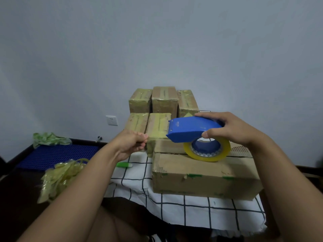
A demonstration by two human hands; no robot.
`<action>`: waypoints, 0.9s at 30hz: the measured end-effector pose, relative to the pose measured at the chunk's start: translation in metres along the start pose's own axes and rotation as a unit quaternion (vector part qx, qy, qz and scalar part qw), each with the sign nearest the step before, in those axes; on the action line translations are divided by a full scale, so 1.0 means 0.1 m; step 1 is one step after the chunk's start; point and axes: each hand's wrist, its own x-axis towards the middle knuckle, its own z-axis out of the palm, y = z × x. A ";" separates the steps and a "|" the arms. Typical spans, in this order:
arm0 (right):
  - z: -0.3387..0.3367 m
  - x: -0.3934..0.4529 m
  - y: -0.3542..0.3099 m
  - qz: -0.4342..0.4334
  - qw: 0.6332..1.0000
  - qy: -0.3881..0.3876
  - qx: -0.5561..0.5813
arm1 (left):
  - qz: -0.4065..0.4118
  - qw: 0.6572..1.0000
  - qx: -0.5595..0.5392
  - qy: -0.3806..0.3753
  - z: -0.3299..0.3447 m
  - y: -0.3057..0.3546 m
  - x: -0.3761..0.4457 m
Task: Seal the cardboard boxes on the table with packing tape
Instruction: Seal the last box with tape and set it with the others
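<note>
On our far left lies a heap of crumpled used tape [59, 177], a warning of what we risk here: tape that folds on itself is wasted. Moving right, our left hand [132, 144] pinches the free end of the tape strip [157, 135] between thumb and curled fingers, holding it out taut from the mouth of the blue dispenser [192, 130]. If that pinch slips, we judge the end would snap back onto the roll or cling to our fingers, and a slack strip could twist and stick to itself. A green marker [124, 165] lies on the checked cloth [174, 210] just below. Behind the strip stand the stacked boxes [164, 100], which already look wrapped in tape. Further right, the open box [204, 175] sits in front of us, its top seam not yet taped; the yellow tape roll [208, 151] hovers over or rests on it, we cannot tell which. Our right hand [234, 130] grips the dispenser, fingers over the top and thumb on the roll. Pressing down could push the loose flaps inward, so the tape might bridge a gap or land askew.
</note>
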 end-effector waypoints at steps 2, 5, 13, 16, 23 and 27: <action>0.01 0.02 -0.01 0.008 1.000 -0.008 -0.016 | -0.021 0.999 -0.022 -0.011 -0.01 -0.06 -0.01; 0.05 0.03 -0.03 0.009 0.999 -0.004 -0.031 | -0.051 0.997 -0.059 -0.021 -0.05 -0.15 0.00; 0.07 0.16 -0.21 0.023 0.994 -0.018 -0.110 | -0.070 0.994 -0.067 -0.046 -0.09 -0.37 0.03; 0.11 0.20 -0.21 0.025 0.991 -0.031 -0.129 | -0.074 0.993 -0.073 -0.049 -0.12 -0.45 0.04; 0.16 0.22 -0.25 0.022 0.989 -0.039 -0.144 | -0.071 0.992 -0.091 -0.055 -0.12 -0.57 0.09; 0.17 0.22 -0.25 0.027 0.988 -0.037 -0.145 | -0.093 0.990 -0.084 -0.072 -0.06 -0.68 0.14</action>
